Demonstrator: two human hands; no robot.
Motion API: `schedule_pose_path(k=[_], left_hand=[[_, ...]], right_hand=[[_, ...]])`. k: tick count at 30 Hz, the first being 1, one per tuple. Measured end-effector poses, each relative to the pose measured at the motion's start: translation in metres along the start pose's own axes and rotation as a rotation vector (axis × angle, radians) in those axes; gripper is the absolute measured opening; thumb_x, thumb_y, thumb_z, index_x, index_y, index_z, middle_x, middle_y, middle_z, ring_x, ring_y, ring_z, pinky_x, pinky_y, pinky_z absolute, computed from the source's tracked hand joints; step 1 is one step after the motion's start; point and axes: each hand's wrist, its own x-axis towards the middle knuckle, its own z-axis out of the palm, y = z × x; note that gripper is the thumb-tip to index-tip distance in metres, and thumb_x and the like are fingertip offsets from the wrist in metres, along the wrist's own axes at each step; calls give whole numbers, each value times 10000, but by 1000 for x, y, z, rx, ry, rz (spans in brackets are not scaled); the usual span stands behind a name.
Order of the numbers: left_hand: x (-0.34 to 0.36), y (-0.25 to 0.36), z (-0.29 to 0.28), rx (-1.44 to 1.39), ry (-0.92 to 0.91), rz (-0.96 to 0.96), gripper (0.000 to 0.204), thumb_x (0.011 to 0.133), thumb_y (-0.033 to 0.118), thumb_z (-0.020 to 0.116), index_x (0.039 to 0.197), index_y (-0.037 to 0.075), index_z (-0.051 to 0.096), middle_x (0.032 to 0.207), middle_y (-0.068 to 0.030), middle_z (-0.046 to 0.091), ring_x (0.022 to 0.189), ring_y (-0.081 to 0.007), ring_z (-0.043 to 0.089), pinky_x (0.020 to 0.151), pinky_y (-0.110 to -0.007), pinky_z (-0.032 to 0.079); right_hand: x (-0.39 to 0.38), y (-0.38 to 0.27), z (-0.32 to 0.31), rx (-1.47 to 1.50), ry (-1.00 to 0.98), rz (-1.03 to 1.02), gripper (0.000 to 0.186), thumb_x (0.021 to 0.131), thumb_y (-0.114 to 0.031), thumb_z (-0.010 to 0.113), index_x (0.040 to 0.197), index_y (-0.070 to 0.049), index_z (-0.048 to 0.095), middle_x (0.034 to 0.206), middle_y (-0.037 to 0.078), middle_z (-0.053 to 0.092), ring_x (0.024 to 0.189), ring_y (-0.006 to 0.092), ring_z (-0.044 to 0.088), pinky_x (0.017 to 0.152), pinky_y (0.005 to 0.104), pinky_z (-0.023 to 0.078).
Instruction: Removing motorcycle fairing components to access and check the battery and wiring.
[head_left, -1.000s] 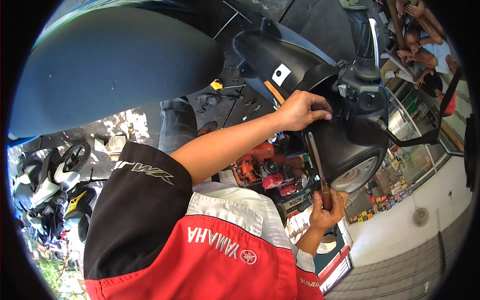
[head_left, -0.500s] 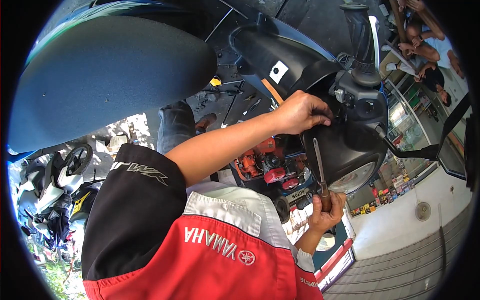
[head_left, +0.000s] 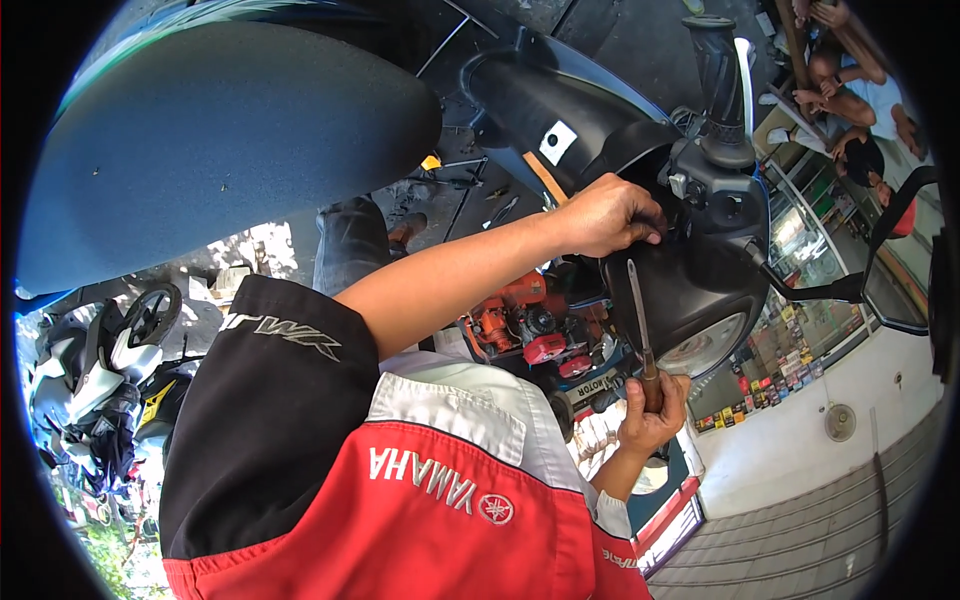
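Observation:
My left hand (head_left: 612, 215) is closed, its fingertips pinched at the dark opening of the scooter's black front cowl (head_left: 685, 290), just below the handlebar controls (head_left: 730, 200); what they hold is hidden. My right hand (head_left: 655, 420) grips the wooden handle of a long screwdriver (head_left: 638, 310), held upright in front of the cowl and headlamp (head_left: 705, 345). The blade's tip is a short way below my left fingers.
A large dark seat (head_left: 230, 150) fills the upper left. Parked motorcycles (head_left: 110, 370) stand at left. Red engine machines (head_left: 525, 330) sit behind my arm. A glass display case (head_left: 770, 370), a mirror (head_left: 900, 250) and several seated people (head_left: 850, 90) are at right.
Both hands keep their grips. My left hand and the screwdriver sit slightly higher in the picture than half a second ago; the scene has shifted only a little.

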Motion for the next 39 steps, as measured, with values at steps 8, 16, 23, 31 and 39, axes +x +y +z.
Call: schedule_pose_path(k=[8, 16, 23, 31, 39], left_hand=[[-6, 3, 3, -37, 14, 45, 145, 842, 97, 775, 969, 29, 769, 955, -128, 761, 932, -292, 742, 838, -378, 578], [-6, 5, 5, -56, 108, -270, 280, 817, 260, 847, 955, 32, 761, 894, -121, 758, 867, -274, 736, 788, -368, 552], [-13, -15, 18, -91, 117, -19, 220, 845, 205, 798, 1006, 57, 775, 965, -131, 728, 907, -296, 717, 814, -398, 561], [-24, 6, 30, -345, 321, -320, 171, 837, 86, 778, 1002, 45, 769, 929, -118, 755, 898, -242, 741, 809, -351, 571], [-28, 0, 26, -552, 244, -239, 274, 871, -40, 666, 1141, -23, 621, 1035, -152, 760, 1032, -228, 728, 884, -334, 558]], right_hand=[[0, -2, 2, 23, 46, 33, 382, 770, -185, 883, 990, 34, 659, 848, 121, 622, 761, 260, 540, 685, 350, 444], [-2, -5, -4, 50, -21, 66, 335, 851, -182, 811, 1035, 46, 649, 911, 90, 568, 822, 212, 548, 755, 332, 435], [52, -71, -35, 106, 40, -60, 365, 823, -131, 843, 1097, 11, 648, 1111, 122, 625, 957, 251, 639, 831, 320, 524], [168, -207, -4, 178, 88, -685, 636, 891, -6, 732, 1392, 8, 340, 1129, 242, 622, 947, 280, 651, 851, 403, 571], [282, -234, 113, 288, -622, -330, 442, 970, -333, 666, 1296, -50, 568, 994, 76, 704, 793, 100, 655, 724, 226, 517]])
